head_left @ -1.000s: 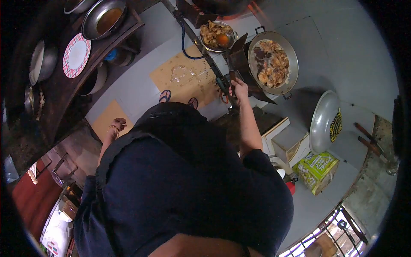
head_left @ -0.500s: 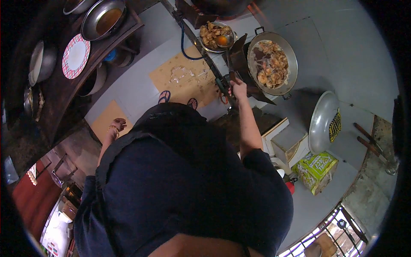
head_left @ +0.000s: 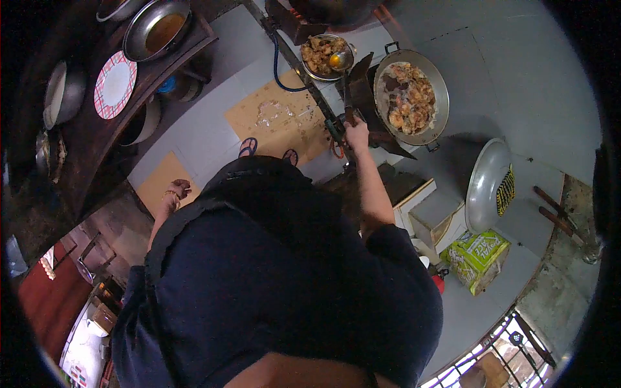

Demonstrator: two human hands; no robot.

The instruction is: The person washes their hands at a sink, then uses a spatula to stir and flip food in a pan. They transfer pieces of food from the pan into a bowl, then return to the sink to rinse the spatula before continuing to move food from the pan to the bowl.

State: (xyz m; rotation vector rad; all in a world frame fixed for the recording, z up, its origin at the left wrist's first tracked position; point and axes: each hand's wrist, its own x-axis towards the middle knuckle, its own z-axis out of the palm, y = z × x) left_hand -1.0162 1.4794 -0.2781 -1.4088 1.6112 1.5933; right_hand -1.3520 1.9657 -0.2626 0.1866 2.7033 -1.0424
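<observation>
My right hand [head_left: 356, 135] is wrapped round the dark handle of a ladle [head_left: 348, 97]. The ladle's round bowl rests over browned fried pieces in a metal pan [head_left: 319, 77], with a little orange liquid shining in it. Just right of that hand is a large wok [head_left: 444, 103] holding pieces of food in pale, bubbling liquid. My left hand [head_left: 180, 188], with a bracelet at the wrist, hangs low at my side. Its fingers are curled in and nothing shows in them.
A dark wooden table [head_left: 184, 55] at the left bears a pan of brown liquid [head_left: 163, 32] and a checked-rim plate [head_left: 115, 87]. To the right lie a big metal basin [head_left: 482, 187], a green bag [head_left: 475, 255] and tongs-like long-handled tools [head_left: 557, 220]. Cardboard [head_left: 278, 116] covers the floor.
My right hand has shifted slightly left, and the ladle's bowl has moved a little right and turned. Less orange liquid shows in it. My left hand looks the same.
</observation>
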